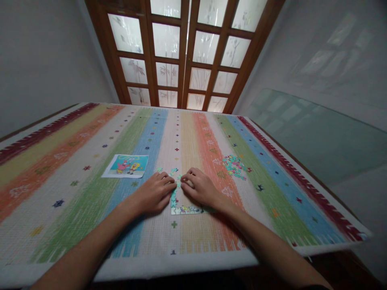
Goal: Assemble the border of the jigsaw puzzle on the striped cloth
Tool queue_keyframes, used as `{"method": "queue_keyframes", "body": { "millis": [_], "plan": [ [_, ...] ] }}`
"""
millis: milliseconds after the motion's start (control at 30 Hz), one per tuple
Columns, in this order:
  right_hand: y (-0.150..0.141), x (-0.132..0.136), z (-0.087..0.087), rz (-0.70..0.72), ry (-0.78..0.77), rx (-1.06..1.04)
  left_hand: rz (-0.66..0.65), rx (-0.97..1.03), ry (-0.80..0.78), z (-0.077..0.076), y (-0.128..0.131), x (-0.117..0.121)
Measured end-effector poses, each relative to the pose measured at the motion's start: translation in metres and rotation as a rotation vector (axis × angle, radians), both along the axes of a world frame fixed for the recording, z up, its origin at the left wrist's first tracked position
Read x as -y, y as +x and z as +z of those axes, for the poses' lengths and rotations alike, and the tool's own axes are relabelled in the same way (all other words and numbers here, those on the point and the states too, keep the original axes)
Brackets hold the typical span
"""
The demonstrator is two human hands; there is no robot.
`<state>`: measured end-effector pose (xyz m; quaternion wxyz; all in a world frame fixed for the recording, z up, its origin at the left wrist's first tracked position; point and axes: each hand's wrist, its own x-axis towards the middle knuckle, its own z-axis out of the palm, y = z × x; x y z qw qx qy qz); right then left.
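My left hand [159,192] rests on the tablecloth with its fingers curled together, the fingertips at the left side of a partly joined jigsaw puzzle [173,208]. What those fingers hold, if anything, is hidden. Opposite it, my right hand [198,186] is closed, thumb and fingers bent toward small teal puzzle pieces [178,184] between the two hands. Whether it grips one of them is hidden. The joined part forms an L, a teal left column and a multicoloured bottom row. A few loose teal pieces [174,170] lie just beyond my fingertips.
A heap of loose puzzle pieces [234,166] lies to the right. On the left is a printed cartoon picture [127,166] of a pink starfish and a yellow sponge. A striped tablecloth [90,209] covers the table. Wooden doors with glass panes [184,56] stand behind.
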<state>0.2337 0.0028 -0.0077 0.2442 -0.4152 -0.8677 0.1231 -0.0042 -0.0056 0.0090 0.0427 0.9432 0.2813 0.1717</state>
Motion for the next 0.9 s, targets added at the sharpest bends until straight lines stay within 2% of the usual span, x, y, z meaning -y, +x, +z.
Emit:
{"method": "queue_keyframes", "body": {
  "millis": [233, 533, 767, 900],
  "plan": [
    [0.002, -0.004, 0.001, -0.013, 0.004, 0.123, 0.005, -0.005, 0.015, -0.001, 0.002, 0.000],
    [0.008, -0.006, -0.001, 0.002, 0.001, 0.141, 0.035, 0.011, 0.039, 0.005, -0.006, -0.005],
    [0.009, -0.004, 0.004, 0.007, -0.021, 0.161, 0.198, 0.000, 0.207, 0.004, -0.032, -0.027],
    [0.007, -0.003, 0.009, 0.010, -0.025, 0.203, 0.242, -0.069, 0.229, 0.000, -0.038, -0.033]
  ]
}}
